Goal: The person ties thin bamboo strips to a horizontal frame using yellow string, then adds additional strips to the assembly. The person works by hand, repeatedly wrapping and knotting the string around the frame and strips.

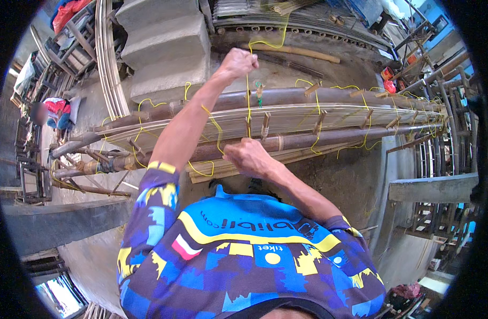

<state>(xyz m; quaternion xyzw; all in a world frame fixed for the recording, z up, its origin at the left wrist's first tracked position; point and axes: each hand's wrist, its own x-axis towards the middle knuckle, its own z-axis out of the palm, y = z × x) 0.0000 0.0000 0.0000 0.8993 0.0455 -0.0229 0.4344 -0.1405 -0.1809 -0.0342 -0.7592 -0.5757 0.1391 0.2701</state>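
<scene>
A taut yellow string (pixel 249 106) runs between my two hands across a long bundle of thin pale strips (pixel 196 127). My left hand (pixel 238 63) is raised beyond the far bamboo pole (pixel 222 100), closed in a fist round the string, whose loose end trails away past it. My right hand (pixel 248 157) is closed at the near bamboo pole (pixel 297 141), where the string's lower stretch meets its fingers. The strips lie between the two dark poles. Short wooden pegs (pixel 265 126) stand along them, with more yellow string looped round. A green tie (pixel 260 94) hangs on the far pole.
Concrete steps (pixel 164 53) rise beyond the poles. A loose bamboo pole (pixel 297 52) lies on the floor near stacked bamboo. At the far left a person in red and blue (pixel 57 112) sits low. Wooden racks (pixel 456 122) line the right side.
</scene>
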